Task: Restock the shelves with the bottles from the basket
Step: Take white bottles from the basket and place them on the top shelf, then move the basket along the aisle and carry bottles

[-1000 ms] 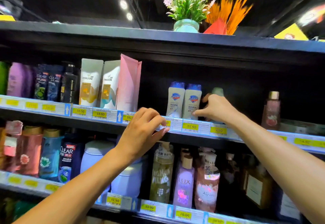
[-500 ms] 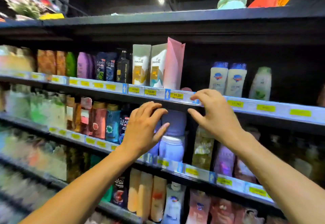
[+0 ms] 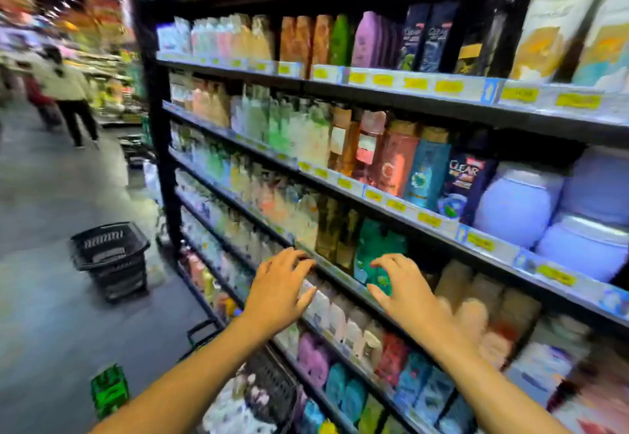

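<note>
Both of my hands hover empty in front of the tall black shelves (image 3: 343, 183), apart from each other. My left hand (image 3: 279, 287) is spread with relaxed fingers near a lower shelf edge. At the same height, my right hand (image 3: 405, 294) has loosely bent fingers in front of a green pouch (image 3: 377, 249). Neither hand holds anything. Below my left forearm sits a dark mesh basket (image 3: 275, 396) with pale bottles (image 3: 231, 403) in it, blurred. The shelves are packed with rows of shampoo and body-wash bottles.
An empty black shopping basket (image 3: 109, 256) stands on the grey aisle floor to the left. A green object (image 3: 109, 389) lies on the floor near my left arm. A person (image 3: 69, 93) walks far down the aisle. Large lilac tubs (image 3: 517, 202) fill the right shelf.
My view swung left and down. Both hands dropped from the upper shelves to the lower rows. My right hand left the green-capped bottle standing on the upper shelf.
</note>
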Action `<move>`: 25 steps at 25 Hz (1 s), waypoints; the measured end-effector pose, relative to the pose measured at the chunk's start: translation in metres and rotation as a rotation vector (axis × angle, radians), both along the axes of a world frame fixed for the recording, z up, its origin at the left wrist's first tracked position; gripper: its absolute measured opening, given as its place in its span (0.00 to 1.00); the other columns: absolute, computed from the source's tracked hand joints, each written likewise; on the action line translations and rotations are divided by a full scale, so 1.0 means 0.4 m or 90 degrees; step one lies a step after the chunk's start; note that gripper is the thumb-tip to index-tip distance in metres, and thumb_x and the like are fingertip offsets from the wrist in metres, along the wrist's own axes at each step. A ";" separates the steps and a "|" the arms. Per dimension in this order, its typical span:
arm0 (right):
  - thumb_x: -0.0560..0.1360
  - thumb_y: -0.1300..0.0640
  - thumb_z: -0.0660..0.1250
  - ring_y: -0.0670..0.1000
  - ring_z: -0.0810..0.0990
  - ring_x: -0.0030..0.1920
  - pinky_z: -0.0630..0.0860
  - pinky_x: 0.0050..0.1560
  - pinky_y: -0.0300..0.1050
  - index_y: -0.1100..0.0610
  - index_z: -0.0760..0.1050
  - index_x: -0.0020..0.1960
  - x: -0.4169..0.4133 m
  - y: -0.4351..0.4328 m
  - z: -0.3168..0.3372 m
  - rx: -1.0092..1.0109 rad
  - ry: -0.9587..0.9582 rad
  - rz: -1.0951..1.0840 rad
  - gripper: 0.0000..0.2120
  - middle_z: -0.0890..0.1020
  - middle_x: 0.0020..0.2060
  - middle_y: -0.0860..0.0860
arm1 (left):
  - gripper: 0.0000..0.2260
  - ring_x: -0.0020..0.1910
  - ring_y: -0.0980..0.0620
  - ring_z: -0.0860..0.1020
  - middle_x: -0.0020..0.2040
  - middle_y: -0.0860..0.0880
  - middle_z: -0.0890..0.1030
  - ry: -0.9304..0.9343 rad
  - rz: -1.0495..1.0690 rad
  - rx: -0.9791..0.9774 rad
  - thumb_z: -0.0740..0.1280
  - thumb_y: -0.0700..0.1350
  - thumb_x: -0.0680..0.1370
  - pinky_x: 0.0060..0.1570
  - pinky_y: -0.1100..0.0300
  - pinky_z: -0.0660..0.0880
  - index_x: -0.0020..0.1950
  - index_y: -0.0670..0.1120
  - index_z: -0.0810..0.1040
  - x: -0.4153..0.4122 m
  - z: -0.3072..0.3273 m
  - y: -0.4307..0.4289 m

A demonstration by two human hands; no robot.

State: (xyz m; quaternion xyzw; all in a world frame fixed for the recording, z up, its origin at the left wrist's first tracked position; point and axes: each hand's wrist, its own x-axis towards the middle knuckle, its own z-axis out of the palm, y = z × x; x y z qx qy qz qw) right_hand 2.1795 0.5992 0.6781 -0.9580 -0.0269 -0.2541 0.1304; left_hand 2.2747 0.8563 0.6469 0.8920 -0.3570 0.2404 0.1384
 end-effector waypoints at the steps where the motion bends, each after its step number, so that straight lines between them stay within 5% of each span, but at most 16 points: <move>1: 0.71 0.48 0.72 0.56 0.78 0.57 0.71 0.63 0.48 0.54 0.78 0.59 0.032 0.043 -0.050 0.017 0.037 0.006 0.18 0.79 0.54 0.50 | 0.21 0.69 0.45 0.72 0.68 0.49 0.72 0.025 0.021 0.021 0.62 0.61 0.77 0.61 0.46 0.72 0.67 0.52 0.73 0.007 -0.040 0.054; 6: 0.76 0.48 0.71 0.52 0.74 0.63 0.71 0.64 0.46 0.51 0.76 0.64 0.139 0.257 -0.274 0.065 0.195 0.030 0.18 0.77 0.59 0.48 | 0.21 0.73 0.44 0.65 0.73 0.49 0.68 0.178 0.089 0.095 0.59 0.61 0.82 0.71 0.43 0.63 0.72 0.53 0.68 0.011 -0.219 0.284; 13: 0.75 0.48 0.72 0.53 0.77 0.58 0.73 0.59 0.47 0.52 0.77 0.61 0.213 0.441 -0.484 0.134 0.375 0.067 0.16 0.77 0.54 0.49 | 0.20 0.61 0.45 0.79 0.62 0.49 0.78 0.332 0.159 0.133 0.58 0.61 0.76 0.54 0.47 0.77 0.62 0.53 0.77 0.003 -0.434 0.480; 17: 0.75 0.53 0.72 0.55 0.79 0.57 0.71 0.58 0.46 0.54 0.79 0.58 0.278 0.484 -0.578 0.170 0.432 0.072 0.12 0.79 0.55 0.54 | 0.26 0.68 0.45 0.73 0.68 0.49 0.74 0.391 0.185 0.150 0.53 0.63 0.75 0.62 0.46 0.71 0.68 0.53 0.74 0.043 -0.534 0.519; 25: 0.77 0.54 0.69 0.53 0.79 0.57 0.74 0.57 0.50 0.52 0.79 0.56 0.509 0.476 -0.735 0.235 0.539 0.088 0.08 0.78 0.55 0.51 | 0.22 0.72 0.44 0.71 0.73 0.49 0.72 0.485 0.208 0.201 0.64 0.58 0.78 0.67 0.47 0.68 0.71 0.54 0.72 0.249 -0.623 0.479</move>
